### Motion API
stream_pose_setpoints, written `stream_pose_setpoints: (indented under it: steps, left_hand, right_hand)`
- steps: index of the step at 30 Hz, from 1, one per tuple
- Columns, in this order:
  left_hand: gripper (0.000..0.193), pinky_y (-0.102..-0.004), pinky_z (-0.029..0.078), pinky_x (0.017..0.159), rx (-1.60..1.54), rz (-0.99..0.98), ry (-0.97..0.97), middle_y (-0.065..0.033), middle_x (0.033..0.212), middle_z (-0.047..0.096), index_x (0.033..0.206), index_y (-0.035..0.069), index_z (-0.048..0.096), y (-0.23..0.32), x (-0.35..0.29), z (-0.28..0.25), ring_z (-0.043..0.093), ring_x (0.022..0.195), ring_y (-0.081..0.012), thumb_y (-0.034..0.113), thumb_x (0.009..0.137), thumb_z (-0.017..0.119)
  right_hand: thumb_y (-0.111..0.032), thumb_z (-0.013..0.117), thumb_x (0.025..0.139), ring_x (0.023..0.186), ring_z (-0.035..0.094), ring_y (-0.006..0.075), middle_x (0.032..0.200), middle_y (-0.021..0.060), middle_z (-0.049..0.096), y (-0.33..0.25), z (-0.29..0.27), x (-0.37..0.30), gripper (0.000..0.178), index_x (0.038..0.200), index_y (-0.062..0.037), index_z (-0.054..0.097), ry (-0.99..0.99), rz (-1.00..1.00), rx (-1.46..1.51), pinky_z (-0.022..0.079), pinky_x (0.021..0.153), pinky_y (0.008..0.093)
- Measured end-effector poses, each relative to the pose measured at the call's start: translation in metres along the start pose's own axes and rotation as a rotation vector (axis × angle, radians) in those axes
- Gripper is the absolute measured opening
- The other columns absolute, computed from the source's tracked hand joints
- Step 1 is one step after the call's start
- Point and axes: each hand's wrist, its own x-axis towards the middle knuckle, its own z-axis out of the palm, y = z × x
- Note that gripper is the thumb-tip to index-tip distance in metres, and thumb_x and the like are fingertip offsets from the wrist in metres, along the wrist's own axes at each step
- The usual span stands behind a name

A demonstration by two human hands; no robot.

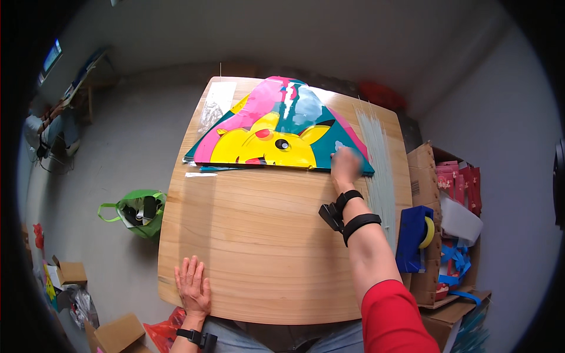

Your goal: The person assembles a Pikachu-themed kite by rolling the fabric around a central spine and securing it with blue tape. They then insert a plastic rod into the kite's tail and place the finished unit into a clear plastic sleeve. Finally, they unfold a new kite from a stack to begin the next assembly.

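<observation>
A kite (271,147) of glossy sheet, teal and pink with a yellow cartoon animal on it, lies across the far part of the wooden table (259,235). It may be one of a stack; its dark straight edge faces me. My right hand (346,165) is over the kite's near right corner, smeared by motion, so its fingers and anything in them cannot be made out. Beside it, a bundle of thin pale rods (379,165) lies along the table's right side. My left hand (193,287) rests flat on the near left corner, fingers stretched out, holding nothing.
A clear plastic bag (213,115) lies at the far left of the table. A blue tape dispenser (415,238) with yellow tape stands at the right edge, beside an open cardboard box (425,170) of red packets. A green bag (141,215) sits on the floor at left.
</observation>
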Motion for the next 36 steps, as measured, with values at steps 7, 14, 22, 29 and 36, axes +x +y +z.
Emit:
stream_pose_setpoints:
  steps: [7,14,22,29,36]
  left_hand:
    - [0.046,-0.0552,0.017,0.119,0.013,0.024,0.021,-0.0107,0.149,0.046,0.134,0.008,0.054,-0.003,-0.002,0.001,0.034,0.142,-0.0336,0.017,0.089,0.053]
    - [0.046,-0.0544,0.016,0.119,-0.002,0.019,0.013,-0.01,0.148,0.046,0.134,0.008,0.054,0.002,-0.001,0.006,0.034,0.142,-0.0329,0.017,0.088,0.053]
    - [0.048,-0.0548,0.016,0.12,-0.006,-0.02,0.0,-0.007,0.149,0.045,0.134,0.011,0.055,-0.002,-0.003,0.001,0.033,0.143,-0.0304,0.017,0.087,0.056]
    - [0.048,-0.0539,0.017,0.12,-0.006,-0.021,0.012,-0.0072,0.149,0.045,0.134,0.01,0.055,-0.001,-0.003,0.001,0.033,0.143,-0.0302,0.018,0.086,0.057]
    - [0.048,-0.0535,0.017,0.12,-0.011,-0.029,0.01,-0.0071,0.149,0.045,0.134,0.011,0.055,-0.002,-0.003,0.001,0.033,0.143,-0.0298,0.018,0.086,0.057]
  right_hand:
    - [-0.028,0.074,0.083,0.115,0.059,0.0279,0.111,0.0121,0.068,0.006,0.003,0.002,0.04,0.117,-0.0079,0.064,0.157,-0.038,0.112,0.037,0.107,0.0465]
    - [-0.023,0.068,0.087,0.132,0.047,0.03,0.128,0.0112,0.062,0.017,0.005,0.003,0.025,0.107,-0.0085,0.071,0.054,-0.132,-0.009,0.027,0.115,0.0504]
    - [0.003,0.076,0.069,0.117,0.056,0.0303,0.142,0.0121,0.048,-0.019,-0.025,-0.027,0.036,0.094,-0.0086,0.053,-0.047,0.154,0.59,0.038,0.104,0.0528]
    - [-0.022,0.07,0.086,0.134,0.042,0.0298,0.149,0.0207,0.04,-0.013,-0.029,-0.024,0.073,0.148,-0.0072,0.036,0.239,-0.233,0.098,0.031,0.109,0.0478]
    - [-0.015,0.069,0.083,0.118,0.056,0.0283,0.123,0.0118,0.064,0.0,0.001,-0.018,0.011,0.086,-0.005,0.072,0.06,-0.074,0.105,0.038,0.103,0.0435]
